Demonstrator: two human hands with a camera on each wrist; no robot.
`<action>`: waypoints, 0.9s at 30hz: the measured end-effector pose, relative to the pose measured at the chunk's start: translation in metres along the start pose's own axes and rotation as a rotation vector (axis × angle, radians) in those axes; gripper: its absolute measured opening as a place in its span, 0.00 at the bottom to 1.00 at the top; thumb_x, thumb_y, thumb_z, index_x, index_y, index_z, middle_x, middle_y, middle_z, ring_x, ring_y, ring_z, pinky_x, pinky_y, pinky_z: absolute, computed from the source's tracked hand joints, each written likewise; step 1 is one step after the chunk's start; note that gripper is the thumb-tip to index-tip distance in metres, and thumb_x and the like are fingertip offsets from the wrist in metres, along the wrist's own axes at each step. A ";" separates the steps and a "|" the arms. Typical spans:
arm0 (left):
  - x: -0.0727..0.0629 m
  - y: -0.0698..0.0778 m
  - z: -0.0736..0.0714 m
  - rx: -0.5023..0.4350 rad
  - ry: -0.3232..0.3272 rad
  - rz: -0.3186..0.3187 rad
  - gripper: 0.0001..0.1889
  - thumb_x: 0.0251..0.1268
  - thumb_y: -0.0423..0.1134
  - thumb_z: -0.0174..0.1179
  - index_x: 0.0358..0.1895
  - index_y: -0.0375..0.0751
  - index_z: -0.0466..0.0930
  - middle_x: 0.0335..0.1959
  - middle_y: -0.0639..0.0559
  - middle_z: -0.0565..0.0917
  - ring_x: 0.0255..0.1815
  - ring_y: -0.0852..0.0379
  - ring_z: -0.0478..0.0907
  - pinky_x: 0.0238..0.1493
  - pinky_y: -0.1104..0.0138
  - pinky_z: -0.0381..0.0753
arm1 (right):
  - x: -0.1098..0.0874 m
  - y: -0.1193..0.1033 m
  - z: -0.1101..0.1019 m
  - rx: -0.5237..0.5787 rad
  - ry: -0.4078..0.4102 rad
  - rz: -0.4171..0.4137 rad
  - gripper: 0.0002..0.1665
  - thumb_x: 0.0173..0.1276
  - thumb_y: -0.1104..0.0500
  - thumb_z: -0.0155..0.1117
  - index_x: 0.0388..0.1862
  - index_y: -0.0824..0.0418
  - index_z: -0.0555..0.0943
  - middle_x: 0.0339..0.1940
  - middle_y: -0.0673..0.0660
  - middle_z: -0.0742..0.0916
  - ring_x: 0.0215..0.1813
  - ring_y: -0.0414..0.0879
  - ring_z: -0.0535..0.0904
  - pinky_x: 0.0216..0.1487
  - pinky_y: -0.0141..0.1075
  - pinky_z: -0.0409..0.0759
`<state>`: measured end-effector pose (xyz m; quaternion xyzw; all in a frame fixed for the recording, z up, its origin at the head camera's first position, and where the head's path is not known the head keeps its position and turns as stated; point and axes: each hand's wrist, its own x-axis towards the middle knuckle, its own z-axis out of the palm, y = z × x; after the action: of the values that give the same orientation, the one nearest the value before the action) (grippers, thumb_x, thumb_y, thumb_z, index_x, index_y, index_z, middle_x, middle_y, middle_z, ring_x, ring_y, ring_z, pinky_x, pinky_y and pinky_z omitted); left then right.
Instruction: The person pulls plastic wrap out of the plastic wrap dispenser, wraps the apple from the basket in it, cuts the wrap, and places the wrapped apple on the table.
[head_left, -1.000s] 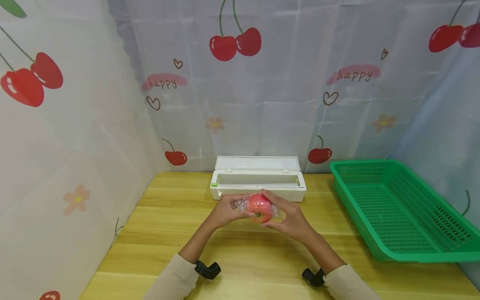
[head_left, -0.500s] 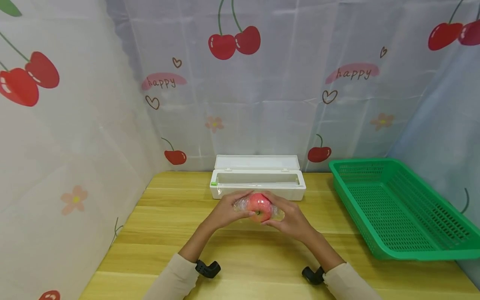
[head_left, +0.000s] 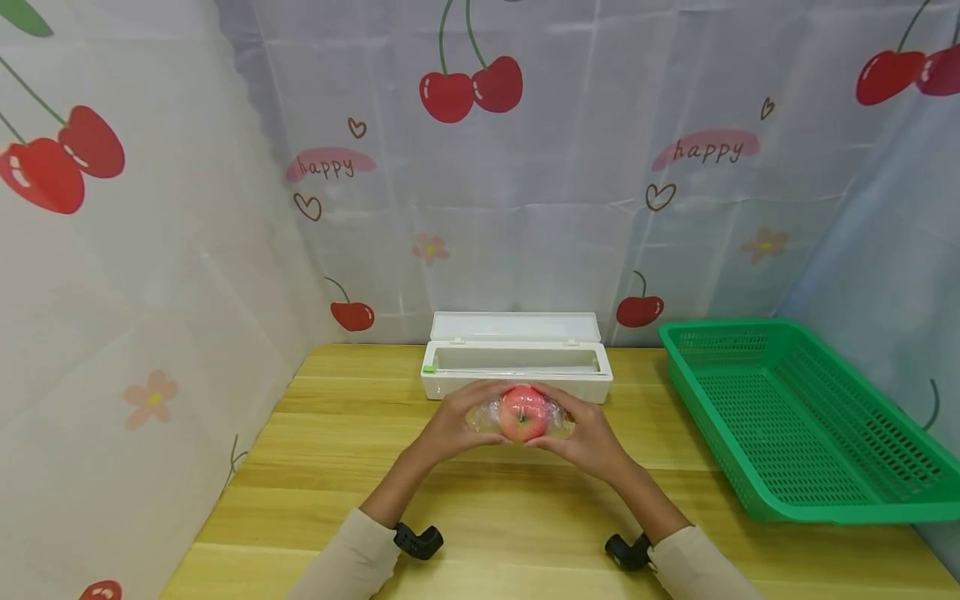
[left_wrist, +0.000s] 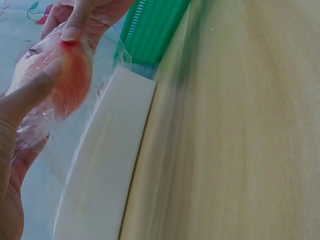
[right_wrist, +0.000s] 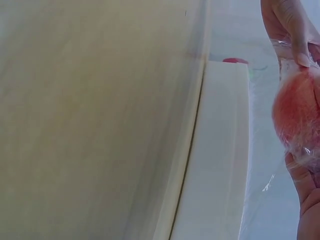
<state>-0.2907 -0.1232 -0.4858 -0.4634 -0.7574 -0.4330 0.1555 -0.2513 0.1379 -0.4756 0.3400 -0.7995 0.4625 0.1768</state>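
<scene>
A red apple (head_left: 523,414) in clear plastic wrap is held up between both hands, just in front of the white box. My left hand (head_left: 452,423) grips it from the left, thumb below and fingers over the top. From the right, my right hand (head_left: 588,433) grips it the same way. Crinkled cling film (head_left: 486,417) bunches out at both sides of the apple. In the left wrist view, both thumbs press on the wrapped apple (left_wrist: 75,82). The right wrist view shows film stretched over the apple (right_wrist: 295,112), partly cut off by the frame edge.
Behind the hands stands a white cling film box (head_left: 517,388) with its lid (head_left: 516,326) raised. A green plastic basket (head_left: 750,450) sits at the right of the wooden table (head_left: 337,467). A printed curtain (head_left: 540,233) hangs around the back and sides.
The apple has turned slightly between the hands, its stem end moving to face me more centrally. The left thumb has slid from the apple's front to its lower edge.
</scene>
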 end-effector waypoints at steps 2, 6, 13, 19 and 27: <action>-0.001 -0.001 0.001 -0.002 0.005 -0.006 0.42 0.45 0.40 0.82 0.69 0.43 0.76 0.65 0.49 0.80 0.67 0.51 0.76 0.66 0.58 0.77 | 0.000 0.000 -0.001 0.011 -0.009 0.022 0.50 0.46 0.59 0.86 0.70 0.61 0.76 0.63 0.59 0.84 0.62 0.56 0.82 0.55 0.41 0.84; -0.001 -0.001 0.000 -0.017 0.011 0.000 0.41 0.44 0.40 0.82 0.68 0.42 0.77 0.63 0.49 0.82 0.65 0.51 0.78 0.64 0.58 0.79 | 0.000 -0.002 -0.003 0.030 -0.022 0.063 0.49 0.46 0.56 0.86 0.69 0.61 0.77 0.62 0.59 0.85 0.61 0.53 0.82 0.56 0.39 0.83; 0.000 0.004 -0.003 -0.019 0.009 -0.025 0.41 0.43 0.41 0.82 0.67 0.43 0.78 0.61 0.50 0.83 0.63 0.53 0.79 0.62 0.60 0.80 | 0.001 -0.005 -0.005 0.025 -0.014 0.095 0.47 0.46 0.51 0.87 0.67 0.55 0.79 0.59 0.54 0.86 0.57 0.49 0.84 0.53 0.37 0.85; 0.000 0.007 -0.004 -0.019 0.021 -0.047 0.41 0.41 0.40 0.83 0.66 0.41 0.80 0.60 0.49 0.84 0.61 0.51 0.80 0.61 0.59 0.81 | 0.000 -0.007 -0.006 0.019 -0.002 0.118 0.44 0.45 0.51 0.88 0.64 0.55 0.81 0.55 0.52 0.88 0.52 0.46 0.84 0.49 0.35 0.86; 0.000 0.010 -0.005 -0.053 0.008 -0.061 0.40 0.40 0.41 0.83 0.64 0.40 0.81 0.56 0.48 0.86 0.56 0.53 0.83 0.53 0.63 0.85 | 0.000 -0.010 -0.008 0.016 -0.003 0.134 0.41 0.42 0.54 0.89 0.59 0.59 0.84 0.50 0.53 0.90 0.47 0.43 0.85 0.43 0.33 0.86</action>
<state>-0.2830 -0.1247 -0.4779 -0.4424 -0.7588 -0.4591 0.1331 -0.2447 0.1409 -0.4652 0.2879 -0.8170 0.4792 0.1414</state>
